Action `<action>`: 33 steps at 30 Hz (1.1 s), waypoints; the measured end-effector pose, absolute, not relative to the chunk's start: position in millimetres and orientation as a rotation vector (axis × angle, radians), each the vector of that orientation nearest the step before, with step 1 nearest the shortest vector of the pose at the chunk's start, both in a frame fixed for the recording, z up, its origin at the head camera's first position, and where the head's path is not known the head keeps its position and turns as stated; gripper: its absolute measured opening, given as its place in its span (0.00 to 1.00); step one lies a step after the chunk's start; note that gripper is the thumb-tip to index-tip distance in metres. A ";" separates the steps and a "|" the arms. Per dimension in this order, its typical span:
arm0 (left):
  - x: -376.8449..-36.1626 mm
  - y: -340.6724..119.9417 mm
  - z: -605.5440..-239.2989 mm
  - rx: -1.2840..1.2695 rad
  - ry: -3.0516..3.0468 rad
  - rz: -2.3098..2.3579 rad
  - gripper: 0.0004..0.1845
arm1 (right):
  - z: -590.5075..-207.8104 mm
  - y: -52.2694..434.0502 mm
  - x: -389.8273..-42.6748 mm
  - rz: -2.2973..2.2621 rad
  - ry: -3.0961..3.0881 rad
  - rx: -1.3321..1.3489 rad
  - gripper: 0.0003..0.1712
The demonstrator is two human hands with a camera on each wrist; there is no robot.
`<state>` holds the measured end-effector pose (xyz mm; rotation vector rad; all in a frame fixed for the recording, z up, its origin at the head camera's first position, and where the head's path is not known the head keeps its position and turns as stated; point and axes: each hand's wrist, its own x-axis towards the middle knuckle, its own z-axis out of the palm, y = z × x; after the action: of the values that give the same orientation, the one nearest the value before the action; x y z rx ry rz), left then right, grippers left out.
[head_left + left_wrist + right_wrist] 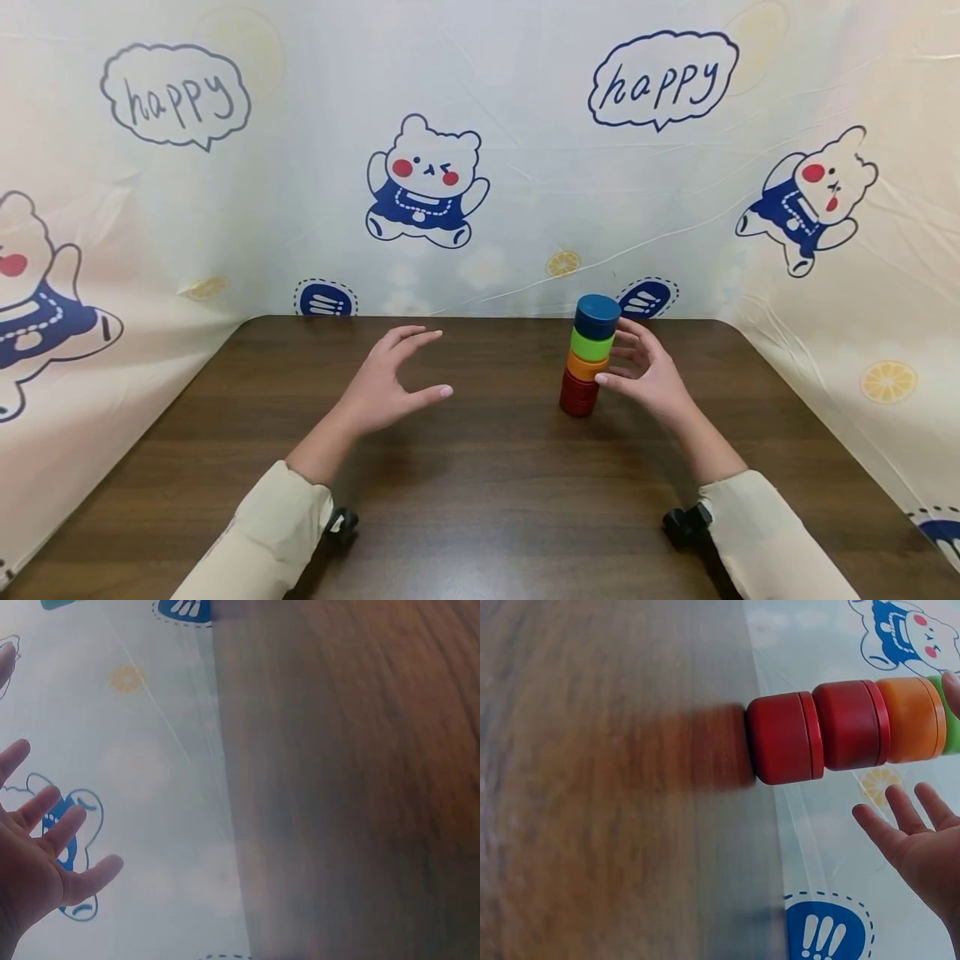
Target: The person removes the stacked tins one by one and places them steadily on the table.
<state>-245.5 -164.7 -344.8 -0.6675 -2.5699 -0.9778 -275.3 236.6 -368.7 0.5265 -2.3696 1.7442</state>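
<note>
A stack of several round, lidded pots or blocks stands on the table toward the right. From the top it runs blue (597, 315), green (592, 344) and orange (585, 367), with two red pieces (784, 739) at the bottom. My right hand (651, 375) is spread beside the stack's right side, fingers behind and thumb in front. Whether the thumb touches it cannot be told; in the right wrist view several fingers are apart from it. Left of the stack, my left hand (386, 379) hovers over the table, thumb and fingers spread, holding nothing.
The dark wooden table (480, 500) ends at a pale printed curtain (525, 208) that hangs behind and along both sides. Dark wrist devices (686, 527) sit at the light sleeves. A teal sliver (60, 603) shows at the left wrist view's top edge.
</note>
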 end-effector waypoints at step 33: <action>-256.8 -110.3 -328.2 -0.820 -2.410 -1.369 0.32 | -360.6 217.3 -270.4 1.846 -2.388 0.416 0.41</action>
<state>-256.8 -110.3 -328.2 -0.8198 -2.4099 -1.3691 -270.4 217.3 -360.6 0.4160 -2.3878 1.8463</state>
